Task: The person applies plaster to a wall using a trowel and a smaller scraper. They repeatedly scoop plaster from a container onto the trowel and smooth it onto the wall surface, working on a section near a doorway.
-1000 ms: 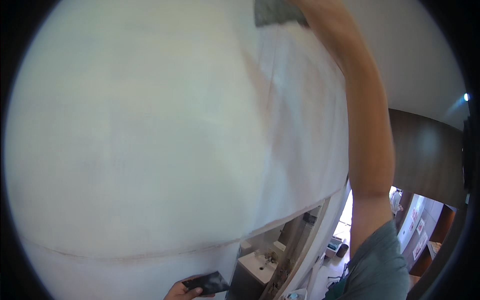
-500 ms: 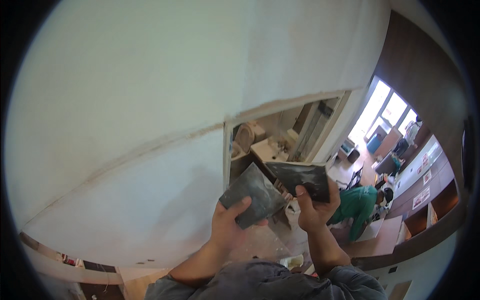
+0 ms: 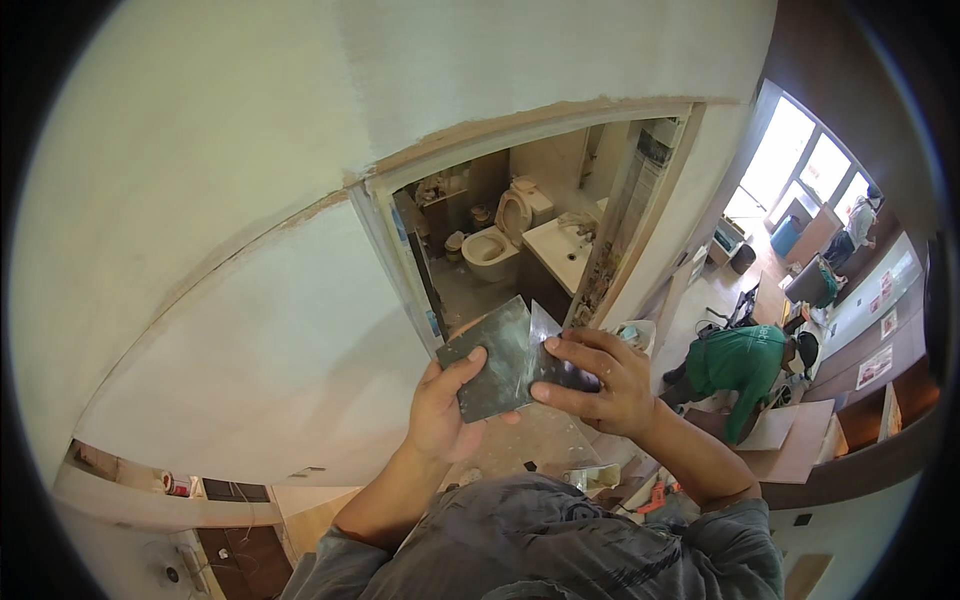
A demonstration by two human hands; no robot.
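I hold a square, dark metal blade in my left hand, the thumb lying on its face and the fingers curled underneath. A second dark blade is gripped by my right hand, with two fingertips pressing on its surface. Its pale, shiny edge lies against or just over the face of the first blade. Both are held at chest height, in front of a pale wall and below a doorway.
The doorway shows a toilet and sink. At right, a co-worker in green bends beside boards; another person is further back near windows. An orange power tool lies low at right.
My right arm came down from high on the wall, bringing its blade to the one in my left hand, which rose. The two blades are now closer. The view has tilted downward.
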